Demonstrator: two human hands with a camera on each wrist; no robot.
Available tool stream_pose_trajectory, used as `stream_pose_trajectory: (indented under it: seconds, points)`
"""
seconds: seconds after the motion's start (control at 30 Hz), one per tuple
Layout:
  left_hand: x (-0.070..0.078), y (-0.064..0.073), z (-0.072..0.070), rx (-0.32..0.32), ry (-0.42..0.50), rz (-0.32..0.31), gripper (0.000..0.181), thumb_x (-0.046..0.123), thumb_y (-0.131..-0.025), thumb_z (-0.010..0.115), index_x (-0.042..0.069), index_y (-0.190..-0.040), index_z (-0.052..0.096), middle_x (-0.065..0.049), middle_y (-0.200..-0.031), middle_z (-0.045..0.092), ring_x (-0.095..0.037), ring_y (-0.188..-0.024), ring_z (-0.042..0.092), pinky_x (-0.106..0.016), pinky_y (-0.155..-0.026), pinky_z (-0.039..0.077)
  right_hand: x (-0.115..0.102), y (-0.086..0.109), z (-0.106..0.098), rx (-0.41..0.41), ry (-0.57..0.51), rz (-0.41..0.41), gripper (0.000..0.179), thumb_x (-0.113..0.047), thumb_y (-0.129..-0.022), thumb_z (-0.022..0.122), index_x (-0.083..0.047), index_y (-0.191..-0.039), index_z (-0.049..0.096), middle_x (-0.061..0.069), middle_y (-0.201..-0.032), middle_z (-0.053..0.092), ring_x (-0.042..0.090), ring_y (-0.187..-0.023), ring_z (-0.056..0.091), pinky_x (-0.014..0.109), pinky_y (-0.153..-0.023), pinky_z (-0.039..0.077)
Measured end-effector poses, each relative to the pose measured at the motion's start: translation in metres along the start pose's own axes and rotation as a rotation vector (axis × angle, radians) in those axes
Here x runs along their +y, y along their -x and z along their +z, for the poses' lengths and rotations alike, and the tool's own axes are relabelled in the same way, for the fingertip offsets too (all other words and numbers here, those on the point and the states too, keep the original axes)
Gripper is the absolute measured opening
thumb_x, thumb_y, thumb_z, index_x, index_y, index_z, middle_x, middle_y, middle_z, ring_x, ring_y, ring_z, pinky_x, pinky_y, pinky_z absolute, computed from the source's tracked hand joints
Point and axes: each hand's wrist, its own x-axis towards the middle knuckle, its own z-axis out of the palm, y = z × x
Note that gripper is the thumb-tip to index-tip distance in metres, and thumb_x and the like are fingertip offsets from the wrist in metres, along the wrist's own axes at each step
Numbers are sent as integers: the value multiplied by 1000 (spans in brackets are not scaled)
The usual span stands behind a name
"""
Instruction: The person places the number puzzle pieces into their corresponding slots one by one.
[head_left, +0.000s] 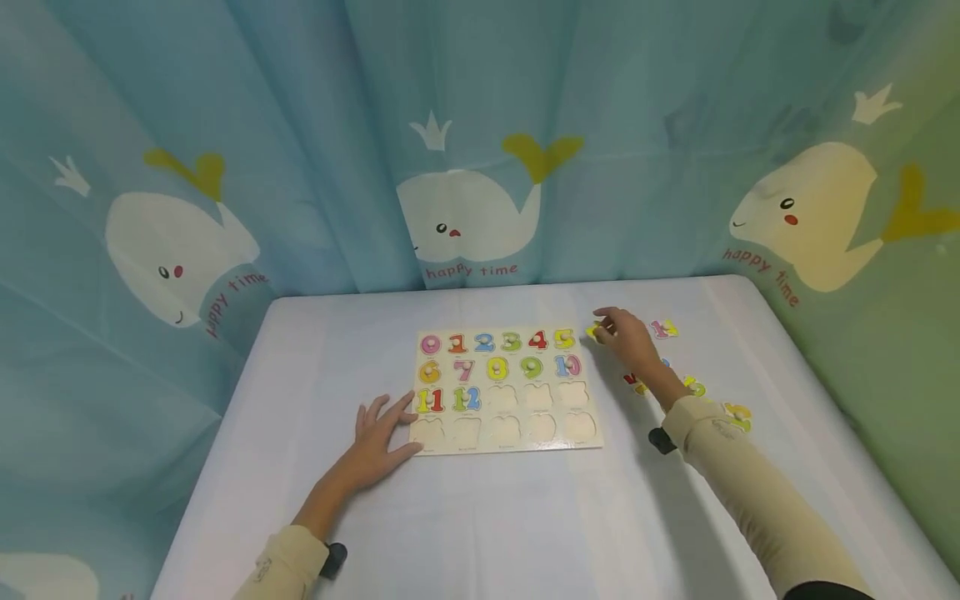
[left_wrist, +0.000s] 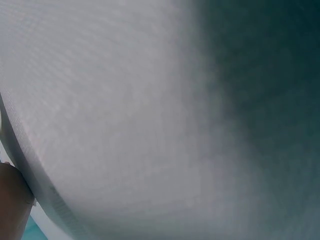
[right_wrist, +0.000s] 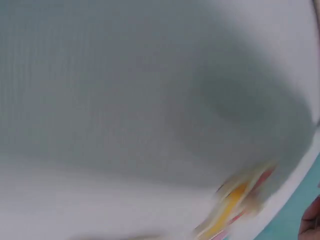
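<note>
A wooden number puzzle board [head_left: 487,436] lies on the table, its upper rows filled with coloured numbers from 0 through 12. Empty recesses show in the rest of the third row and along the bottom row. At the board's left edge my left hand [head_left: 378,442] rests with fingers spread, fingertips and thumb touching the board. Just past the upper right corner, my right hand [head_left: 628,340] pinches a yellow number piece [head_left: 592,331], mostly hidden by the fingers. In the right wrist view that hand [right_wrist: 311,220] shows only at the edge.
Loose number pieces lie right of the board: a pink and yellow one [head_left: 663,329], a green and yellow one [head_left: 694,386], an orange and yellow one [head_left: 738,415], others partly under the right forearm. A whale-print curtain [head_left: 315,167] hangs behind the white table [head_left: 487,525].
</note>
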Motion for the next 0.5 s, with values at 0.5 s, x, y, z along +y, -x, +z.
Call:
stream_pose_trajectory:
  seconds: [0.5]
  points:
    - [1,1,-2,3,15,17,74,30,-81,72,12,-144,38,-4,-117,60,-36,-137,15,-60,-105,-8,-90,47,72,-302,-75,-228,29,-3,-85,66,-2,-113,62,-4,-84,57,11,-76,51,26,-69,47]
